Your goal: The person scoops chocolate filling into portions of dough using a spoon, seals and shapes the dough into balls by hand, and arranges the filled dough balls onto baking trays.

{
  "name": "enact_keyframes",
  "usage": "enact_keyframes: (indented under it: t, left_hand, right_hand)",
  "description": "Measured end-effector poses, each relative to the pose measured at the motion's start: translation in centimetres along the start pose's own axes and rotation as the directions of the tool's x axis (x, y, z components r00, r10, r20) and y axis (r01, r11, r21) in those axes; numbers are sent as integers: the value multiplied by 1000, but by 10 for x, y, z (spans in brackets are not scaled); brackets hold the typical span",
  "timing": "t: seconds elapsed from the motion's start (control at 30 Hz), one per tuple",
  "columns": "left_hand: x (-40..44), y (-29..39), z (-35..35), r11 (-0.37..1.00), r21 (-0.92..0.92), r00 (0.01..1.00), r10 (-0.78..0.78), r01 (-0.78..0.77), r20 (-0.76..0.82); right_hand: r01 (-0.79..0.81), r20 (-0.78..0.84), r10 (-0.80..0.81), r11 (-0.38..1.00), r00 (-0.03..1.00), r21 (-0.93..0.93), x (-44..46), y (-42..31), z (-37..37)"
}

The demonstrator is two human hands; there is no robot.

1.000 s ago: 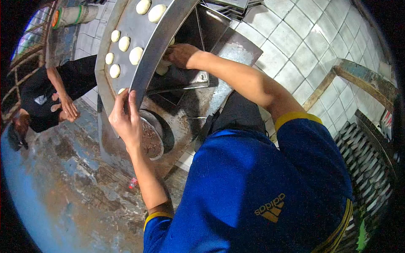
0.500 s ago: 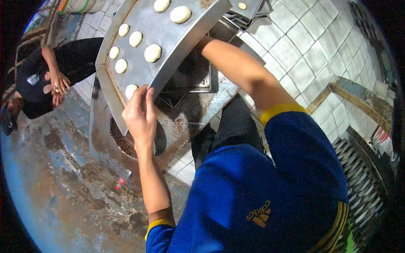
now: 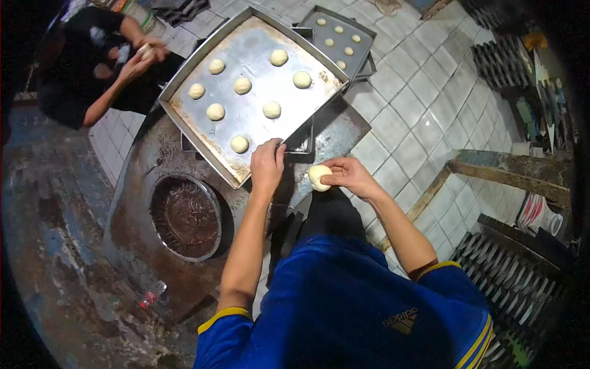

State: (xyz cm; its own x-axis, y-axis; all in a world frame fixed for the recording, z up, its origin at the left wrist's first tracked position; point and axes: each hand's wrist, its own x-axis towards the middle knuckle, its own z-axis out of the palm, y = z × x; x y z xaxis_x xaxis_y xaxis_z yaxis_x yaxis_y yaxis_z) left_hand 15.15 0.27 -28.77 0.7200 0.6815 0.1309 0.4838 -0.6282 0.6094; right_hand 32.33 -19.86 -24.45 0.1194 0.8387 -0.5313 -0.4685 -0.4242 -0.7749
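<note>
A metal baking tray [image 3: 203,126] holds several round dough balls [image 3: 242,85], spaced apart on its floor. My left hand [image 3: 267,166] grips the tray's near rim, with the fingers bent over the edge. To the right of that corner, my right hand [image 3: 353,176] pinches a single dough ball [image 3: 319,178] between thumb and fingers, outside the tray and above my leg. Beneath the tray, other dark trays [image 3: 301,144] are partly hidden.
A round pan of dark brown filling [image 3: 187,216] stands on the worn table [image 3: 123,270], near a small clear bottle [image 3: 153,294]. At upper left, another person's hands [image 3: 144,55] hold something pale. A second dough tray [image 3: 344,37] lies behind, and a wooden beam [image 3: 510,175] is at right.
The tray has turned and lies flatter, showing more of its floor. My right hand has come out from behind it and now holds a dough ball. My left hand still holds the rim.
</note>
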Motion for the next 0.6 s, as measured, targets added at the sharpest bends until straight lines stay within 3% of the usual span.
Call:
enact_keyframes:
  t: [0.03, 0.07, 0.1, 0.13, 0.17, 0.23, 0.33, 0.37, 0.43, 0.5, 0.57, 0.6]
  left_hand:
    - [0, 14, -15, 1000, -8, 1000, 4, -4, -24]
    - [-4, 27, -31, 878, -449, 985, -172, 169, 34]
    - [-9, 48, -57, 546, -781, 942, -292, 304, 163]
    - [-15, 74, -98, 331, -864, 905, -327, 379, 271]
    - [-26, 68, -117, 399, -864, 935, -291, 309, 200]
    - [-45, 72, -156, 506, -844, 937, -350, 179, -11]
    - [-78, 45, -199, 540, -840, 848, -467, 50, -250]
    - [-91, 35, -214, 567, -824, 798, -503, 14, -332]
    - [-114, 26, -242, 584, -811, 740, -530, -36, -414]
    - [-138, 16, -266, 605, -792, 715, -517, -83, -471]
    - [-156, 3, -283, 617, -766, 728, -438, -183, -527]
    - [-164, -1, -291, 523, -840, 712, -533, -148, -457]
  right_hand:
    - [105, -89, -105, 994, 990, -1, -5, -13, 22]
    - [187, -125, -186, 982, 975, -7, -6, -27, 46]
    - [193, -112, -195, 981, 974, -28, -5, -37, 72]
    - [323, -138, -329, 944, 934, -66, -1, -45, 98]
    - [447, -150, -458, 889, 876, -102, 3, -52, 126]
    - [474, -109, -501, 856, 859, -206, 6, -58, 178]
    - [593, 94, -620, 680, 779, -432, 3, -61, 251]
    - [602, 123, -617, 674, 778, -429, -2, -62, 273]
    - [691, 274, -641, 705, 717, -161, -7, -60, 310]
    - [666, 310, -623, 744, 719, -48, -2, -47, 346]
    - [657, 95, -655, 720, 750, -223, 3, -33, 389]
    - [653, 78, -650, 742, 756, -151, 0, -37, 407]
